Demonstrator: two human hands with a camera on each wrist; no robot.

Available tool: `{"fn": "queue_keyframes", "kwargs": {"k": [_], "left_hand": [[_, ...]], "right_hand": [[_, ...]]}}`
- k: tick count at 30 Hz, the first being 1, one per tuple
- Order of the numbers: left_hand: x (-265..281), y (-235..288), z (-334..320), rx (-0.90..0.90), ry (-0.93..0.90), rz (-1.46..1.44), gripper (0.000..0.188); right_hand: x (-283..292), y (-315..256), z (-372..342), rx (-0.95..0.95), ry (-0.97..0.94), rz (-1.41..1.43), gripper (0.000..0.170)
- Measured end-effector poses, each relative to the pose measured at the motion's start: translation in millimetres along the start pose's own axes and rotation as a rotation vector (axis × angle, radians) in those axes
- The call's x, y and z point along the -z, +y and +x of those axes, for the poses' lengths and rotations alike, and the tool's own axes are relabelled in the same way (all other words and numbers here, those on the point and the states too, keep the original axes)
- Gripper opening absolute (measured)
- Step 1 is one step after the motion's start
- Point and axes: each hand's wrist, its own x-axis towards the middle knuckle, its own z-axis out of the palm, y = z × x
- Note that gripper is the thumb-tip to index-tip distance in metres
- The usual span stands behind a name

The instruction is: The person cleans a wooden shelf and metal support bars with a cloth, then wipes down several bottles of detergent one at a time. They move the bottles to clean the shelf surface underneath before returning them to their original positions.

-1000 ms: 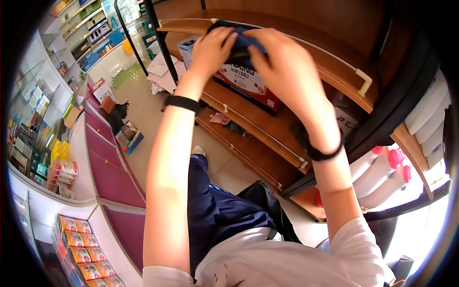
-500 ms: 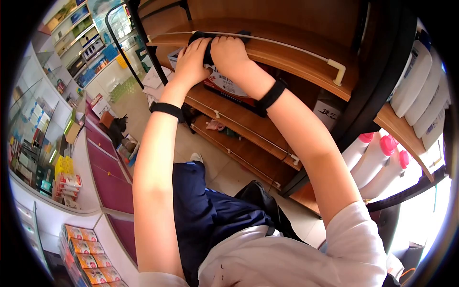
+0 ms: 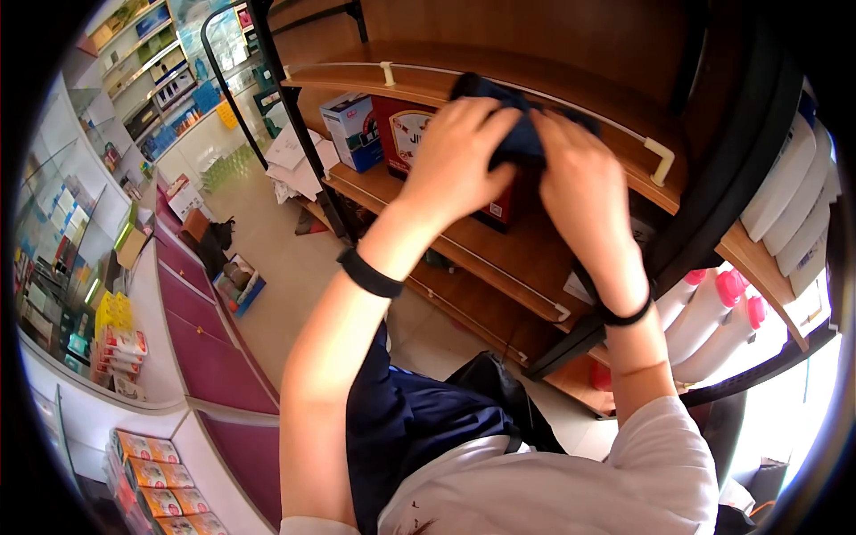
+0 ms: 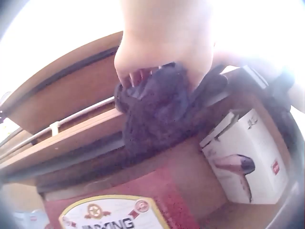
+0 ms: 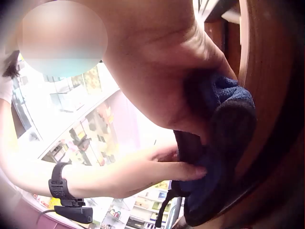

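Observation:
A dark blue cloth point(image 3: 520, 141) lies bunched over the front edge and rail of the upper shelf point(image 3: 357, 75). My left hand point(image 3: 456, 159) grips its left part, fingers bent over it. On the right part, my right hand point(image 3: 584, 174) holds the fabric with curled fingers. In the left wrist view the cloth point(image 4: 159, 107) hangs in folds below my left hand point(image 4: 164, 45). The right wrist view has fuzzy blue fabric point(image 5: 236, 95) under my right hand point(image 5: 162, 71), while the thumb of my left hand point(image 5: 138, 174) presses on the cloth.
Below the upper shelf stand a red box point(image 3: 406, 134) and a blue-and-white box point(image 3: 355, 134). A white box point(image 4: 250, 162) sits further right. White bottles with pink caps point(image 3: 722, 312) stand at the right. Purple cabinets point(image 3: 214, 357) line the left side.
Both hands and the cloth first moved left along the shelf edge, then right. The blue-and-white box and part of the red box's label have come into fuller view.

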Motion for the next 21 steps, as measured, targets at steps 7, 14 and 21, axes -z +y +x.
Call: {"fn": "queue_keyframes", "kwargs": {"k": [7,14,21], "left_hand": [[-26.4,57.7,5.7,-0.097,0.141,-0.219,0.055],[-36.9,39.6,-4.2,-0.103,0.178,-0.169,0.054],[-45.4,-3.7,-14.6,-0.068,0.307,-0.001,0.051]], "right_hand": [[77.2,12.1,-34.6,-0.097,-0.138,-0.021,0.065],[49.9,-5.0,-39.0,-0.098,-0.134,-0.304,0.064],[-0.6,-24.1,-17.9,-0.090,-0.067,-0.169,0.074]]}}
